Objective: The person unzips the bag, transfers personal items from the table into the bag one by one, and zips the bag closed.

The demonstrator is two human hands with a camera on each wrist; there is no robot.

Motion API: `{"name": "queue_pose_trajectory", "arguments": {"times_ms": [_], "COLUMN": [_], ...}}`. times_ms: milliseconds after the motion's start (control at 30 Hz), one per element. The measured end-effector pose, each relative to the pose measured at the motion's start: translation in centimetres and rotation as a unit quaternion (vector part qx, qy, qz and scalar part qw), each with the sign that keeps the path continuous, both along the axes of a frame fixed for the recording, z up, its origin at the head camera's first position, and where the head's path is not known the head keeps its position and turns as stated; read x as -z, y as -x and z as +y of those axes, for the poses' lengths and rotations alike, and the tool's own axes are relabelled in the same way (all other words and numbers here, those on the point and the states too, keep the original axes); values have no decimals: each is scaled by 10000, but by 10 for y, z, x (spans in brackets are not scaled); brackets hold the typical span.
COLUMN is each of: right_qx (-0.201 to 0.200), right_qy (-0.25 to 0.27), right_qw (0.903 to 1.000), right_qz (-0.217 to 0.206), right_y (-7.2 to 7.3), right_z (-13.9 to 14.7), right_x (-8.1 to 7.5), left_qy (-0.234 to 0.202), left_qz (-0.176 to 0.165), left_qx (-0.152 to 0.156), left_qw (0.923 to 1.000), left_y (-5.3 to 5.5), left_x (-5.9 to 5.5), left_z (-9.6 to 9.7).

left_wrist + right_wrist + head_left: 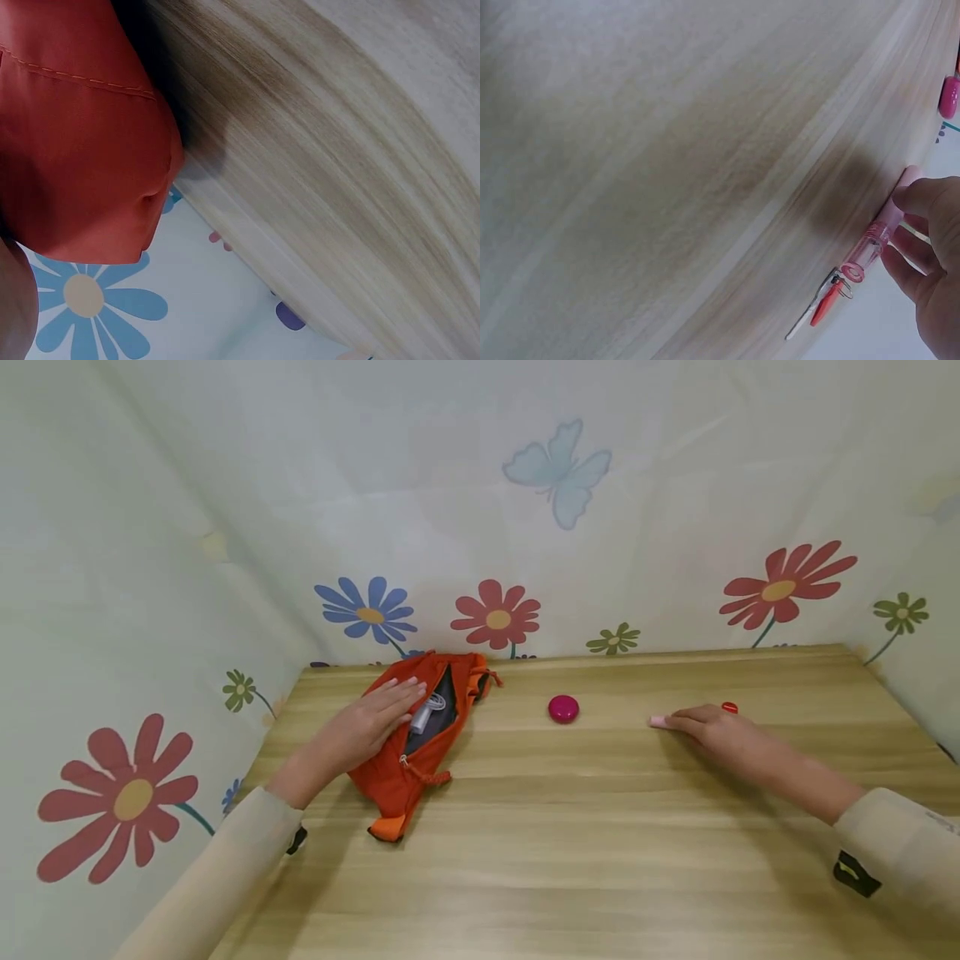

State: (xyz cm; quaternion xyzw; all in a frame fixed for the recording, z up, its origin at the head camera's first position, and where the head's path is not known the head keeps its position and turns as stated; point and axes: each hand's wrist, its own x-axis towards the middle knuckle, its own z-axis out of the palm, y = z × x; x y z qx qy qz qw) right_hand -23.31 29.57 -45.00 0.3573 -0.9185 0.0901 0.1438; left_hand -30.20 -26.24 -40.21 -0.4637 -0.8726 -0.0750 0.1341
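Note:
My left hand (367,722) rests on the near left side of an orange-red zip pouch (382,772), its fingers extended. The pouch lies with its zip open. Inside it shows a white coiled cable with a white plug-like piece (423,717). Red fabric of the pouch (82,150) fills the upper left of the left wrist view. At the right, my right hand (735,739) pinches a pink lip gloss tube (866,251) with a clear end, low over the table. Just past that end lies a small red and silver tool with a ring (825,304), perhaps nail clippers.
Between the pouch and my right hand a round, glossy magenta case (563,709) sits on the wood-grain table (525,860). A flower-printed sheet (420,527) stands along the table's back and left side.

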Motion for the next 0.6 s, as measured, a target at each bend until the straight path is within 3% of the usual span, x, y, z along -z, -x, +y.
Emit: {"name": "queue_pose_trajectory", "arguments": {"times_ms": [267,600], "right_qx": [383,275], "right_qy": [229,322], "right_qw": [9986,9987], "right_qz": [-280,300], "right_y": [-1,9], "right_z": [-2,1], "right_x": [7,7], "left_qy": [-166,-247], "left_qz": [348,447], "left_qx": [266,440], "left_qw": [9989,9977], "left_y": [-3,5], "left_x": [5,7], "left_z": [-3,-3]}}
